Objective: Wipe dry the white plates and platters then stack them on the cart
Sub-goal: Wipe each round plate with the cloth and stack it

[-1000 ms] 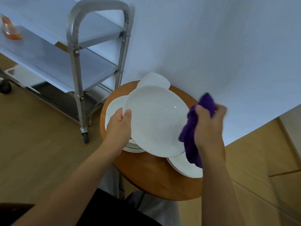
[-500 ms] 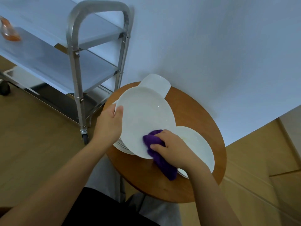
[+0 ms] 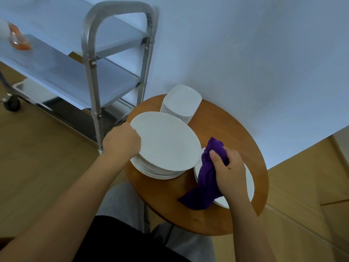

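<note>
White plate (image 3: 166,141), tilted atop the stack (image 3: 156,170), is gripped at its left rim by the left hand (image 3: 120,141). Right hand (image 3: 229,172) clutches the cloth (image 3: 206,178) just beside its right rim, nearer for wiping.

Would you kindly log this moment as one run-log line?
left hand: grips top round plate on stack | right hand: holds purple cloth over side plate | cart: no plates seen

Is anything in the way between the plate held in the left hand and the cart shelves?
Only the cart's upright handle frame stands between the top plate, gripped by the left hand, and the cart shelves. Nothing else visible blocks it.
</note>
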The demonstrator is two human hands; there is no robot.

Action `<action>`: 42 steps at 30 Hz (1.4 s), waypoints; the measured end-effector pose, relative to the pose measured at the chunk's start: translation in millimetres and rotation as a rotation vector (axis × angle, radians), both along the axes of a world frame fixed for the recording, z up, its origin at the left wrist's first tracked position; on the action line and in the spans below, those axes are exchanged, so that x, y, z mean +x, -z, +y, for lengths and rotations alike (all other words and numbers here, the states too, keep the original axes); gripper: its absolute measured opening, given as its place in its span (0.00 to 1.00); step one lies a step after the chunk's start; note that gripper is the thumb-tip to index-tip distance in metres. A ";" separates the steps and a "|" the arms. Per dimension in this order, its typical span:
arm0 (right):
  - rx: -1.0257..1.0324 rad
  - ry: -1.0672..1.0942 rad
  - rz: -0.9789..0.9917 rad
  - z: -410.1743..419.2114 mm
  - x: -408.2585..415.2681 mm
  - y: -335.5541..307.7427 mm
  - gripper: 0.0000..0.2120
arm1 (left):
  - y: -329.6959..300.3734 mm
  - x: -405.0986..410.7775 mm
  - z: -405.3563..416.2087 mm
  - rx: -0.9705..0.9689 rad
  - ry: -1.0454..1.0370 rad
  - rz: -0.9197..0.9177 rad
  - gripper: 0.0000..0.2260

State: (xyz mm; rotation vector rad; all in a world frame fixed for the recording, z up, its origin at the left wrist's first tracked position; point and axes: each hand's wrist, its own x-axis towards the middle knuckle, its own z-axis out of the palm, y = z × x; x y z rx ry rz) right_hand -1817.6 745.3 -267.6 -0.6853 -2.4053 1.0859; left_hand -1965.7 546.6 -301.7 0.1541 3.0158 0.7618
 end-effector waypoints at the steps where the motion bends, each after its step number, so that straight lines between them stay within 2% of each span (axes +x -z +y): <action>1: -0.005 0.001 -0.011 -1.3 -1.1 2.7 0.04 | -1.3 -1.4 1.2 -0.024 -0.010 -0.006 0.09; 5: -0.031 -0.002 -0.038 -7.8 -6.0 12.7 0.07 | 2.5 -4.1 3.0 -0.099 -0.032 -0.043 0.14; 10: -0.056 -0.013 -0.058 -14.7 -9.6 22.6 0.05 | 9.3 -6.3 4.1 -0.120 -0.035 -0.027 0.15; 14: -0.115 0.047 0.000 -9.2 -7.0 25.4 0.04 | -1.4 5.1 -2.8 -0.035 -0.079 0.101 0.17; 16: -0.227 0.135 0.062 -2.7 -2.9 23.5 0.05 | -10.1 29.3 0.9 0.154 0.038 0.314 0.16; 18: -0.383 0.228 0.164 4.2 4.3 18.8 0.02 | -16.7 65.1 15.2 0.290 0.299 0.390 0.12; 19: -0.441 0.269 0.220 8.2 9.6 16.7 0.03 | -14.5 83.0 25.6 0.309 0.415 0.327 0.10; 21: -0.508 0.339 0.303 17.2 22.7 11.4 0.05 | -1.5 110.9 49.8 0.267 0.536 0.069 0.11; 23: -0.553 0.372 0.357 26.1 37.3 8.5 0.06 | 19.3 122.1 74.4 0.251 0.551 -0.181 0.12; 25: -0.591 0.410 0.390 33.3 52.2 8.3 0.08 | 37.3 120.2 96.9 0.253 0.513 -0.344 0.13; 28: -0.629 0.473 0.416 40.7 71.1 11.4 0.09 | 56.0 110.2 125.2 0.193 0.458 -0.392 0.15; 31: -0.635 0.489 0.411 45.4 82.6 17.4 0.09 | 65.1 102.0 144.8 0.217 0.440 -0.434 0.18; 36: -0.680 0.502 0.358 51.1 87.5 29.4 0.06 | 61.8 91.1 156.5 -0.042 0.438 -0.397 0.13; 38: -0.691 0.506 0.324 52.1 88.1 37.2 0.06 | 57.1 88.9 158.8 -0.079 0.440 -0.421 0.12; 40: -0.700 0.535 0.286 53.4 90.1 45.2 0.06 | 54.8 89.2 158.9 -0.006 0.393 -0.476 0.12; 42: -0.742 0.598 0.262 56.0 92.4 51.6 0.06 | 51.7 92.5 155.9 0.173 0.306 -0.553 0.12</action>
